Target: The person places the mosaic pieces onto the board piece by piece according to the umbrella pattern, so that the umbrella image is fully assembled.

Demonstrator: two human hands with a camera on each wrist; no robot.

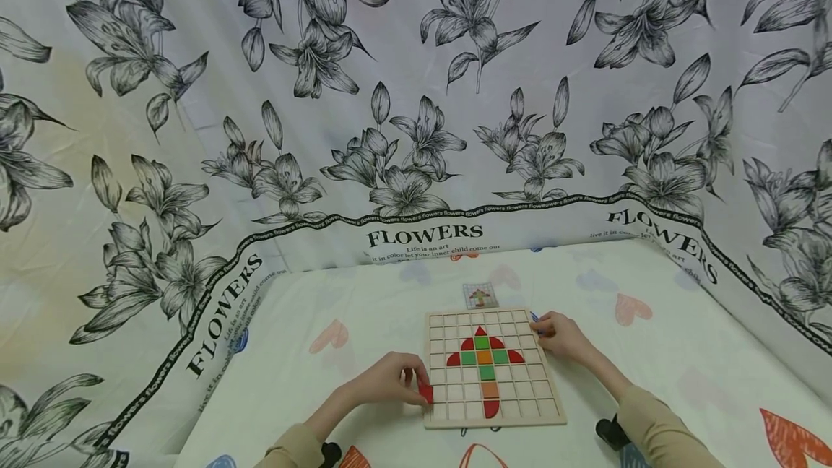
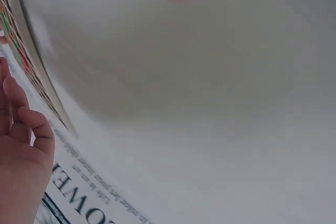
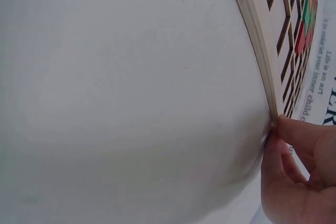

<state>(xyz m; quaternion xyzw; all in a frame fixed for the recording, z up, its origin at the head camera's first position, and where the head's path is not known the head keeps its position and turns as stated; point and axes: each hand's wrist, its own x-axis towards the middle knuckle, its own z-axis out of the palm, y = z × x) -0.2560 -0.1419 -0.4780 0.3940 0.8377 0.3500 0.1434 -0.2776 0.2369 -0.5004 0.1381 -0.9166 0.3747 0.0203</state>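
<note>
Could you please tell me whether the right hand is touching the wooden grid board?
Touching. In the right wrist view, a fingertip of the right hand presses against the edge of the board; the head view shows that hand at the board's right side.

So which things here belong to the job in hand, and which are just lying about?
In use: wooden grid board, red piece pinched by left hand, right hand at the board's edge, pattern card.
Lying about: heart-print tablecloth, flower-print backdrop.
</note>
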